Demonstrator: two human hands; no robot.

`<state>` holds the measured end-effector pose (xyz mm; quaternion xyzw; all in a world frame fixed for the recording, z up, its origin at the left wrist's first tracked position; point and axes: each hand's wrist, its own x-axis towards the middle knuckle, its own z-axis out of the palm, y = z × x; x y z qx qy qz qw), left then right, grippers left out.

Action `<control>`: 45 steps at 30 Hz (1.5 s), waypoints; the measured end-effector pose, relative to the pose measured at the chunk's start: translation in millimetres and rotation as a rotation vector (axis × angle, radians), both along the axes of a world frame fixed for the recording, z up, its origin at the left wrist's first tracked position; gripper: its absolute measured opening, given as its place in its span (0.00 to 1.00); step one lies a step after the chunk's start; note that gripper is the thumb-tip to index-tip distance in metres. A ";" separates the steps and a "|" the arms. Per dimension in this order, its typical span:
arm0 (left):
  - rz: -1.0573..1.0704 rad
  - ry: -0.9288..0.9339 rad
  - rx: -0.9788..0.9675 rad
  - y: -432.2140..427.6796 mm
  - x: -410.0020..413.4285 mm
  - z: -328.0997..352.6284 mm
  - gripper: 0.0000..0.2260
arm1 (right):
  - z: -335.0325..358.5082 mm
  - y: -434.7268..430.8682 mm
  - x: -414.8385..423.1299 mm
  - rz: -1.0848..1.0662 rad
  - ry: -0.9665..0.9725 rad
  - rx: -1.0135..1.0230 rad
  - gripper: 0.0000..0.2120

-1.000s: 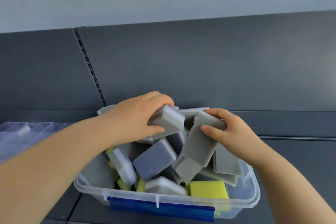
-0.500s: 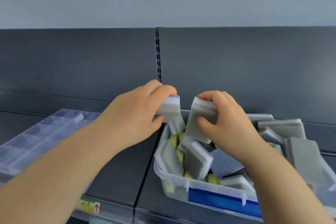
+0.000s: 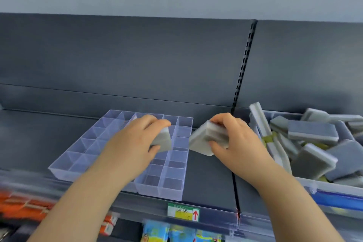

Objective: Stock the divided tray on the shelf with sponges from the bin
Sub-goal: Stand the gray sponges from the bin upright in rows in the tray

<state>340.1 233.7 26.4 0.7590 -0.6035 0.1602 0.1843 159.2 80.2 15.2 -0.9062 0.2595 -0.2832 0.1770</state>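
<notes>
A clear divided tray [image 3: 170, 186] with several compartments lies on the dark shelf. My left hand [image 3: 133, 143] hovers over its middle and grips a grey sponge [image 3: 164, 140]. My right hand [image 3: 233, 139] holds another grey sponge [image 3: 200, 141] just right of the tray's right edge, above the bare shelf. At the right stands the clear bin [image 3: 337, 188] with a blue latch, heaped with several grey sponges [image 3: 312, 131] and a few yellow ones. The tray compartments that show hold nothing; my left forearm hides part of them.
The shelf back panel has a slotted upright [image 3: 243, 65] between tray and bin. A price label [image 3: 183, 212] sits on the shelf's front rail. Colourful packets [image 3: 157, 232] hang on the level below, and orange goods [image 3: 21, 206] lie at the lower left.
Both hands lifted a sponge each out of the bin and carried them left. The view swung left, so the tray now sits in the middle and the bin at the right.
</notes>
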 end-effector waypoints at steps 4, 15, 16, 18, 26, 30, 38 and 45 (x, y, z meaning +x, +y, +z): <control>-0.021 -0.094 0.004 -11.1 27.2 -16.0 0.26 | -12.9 -10.0 31.1 0.020 0.053 0.009 0.18; 0.117 0.110 -0.068 -61.3 103.7 -48.5 0.26 | -19.1 -104.3 131.3 -0.011 0.117 0.045 0.19; 0.137 0.124 -0.061 -62.7 111.7 -50.0 0.25 | -18.2 -110.4 141.0 -0.016 0.131 0.046 0.19; 0.171 0.175 -0.050 -64.6 126.7 -54.3 0.24 | -19.3 -118.9 157.1 -0.023 0.159 0.049 0.19; 0.096 0.321 -0.059 -73.7 178.4 -63.4 0.21 | -36.1 -117.3 192.1 -0.134 0.230 0.061 0.20; 0.012 0.356 -0.052 -76.9 203.2 -62.4 0.21 | -42.0 -111.4 204.5 -0.243 0.259 0.073 0.19; -0.059 0.377 -0.073 -75.9 224.4 -56.7 0.22 | -54.4 -114.0 218.3 -0.341 0.391 0.076 0.19; -0.031 0.365 -0.095 -73.7 225.9 -57.0 0.23 | -60.0 -129.1 224.7 -0.285 0.439 0.098 0.20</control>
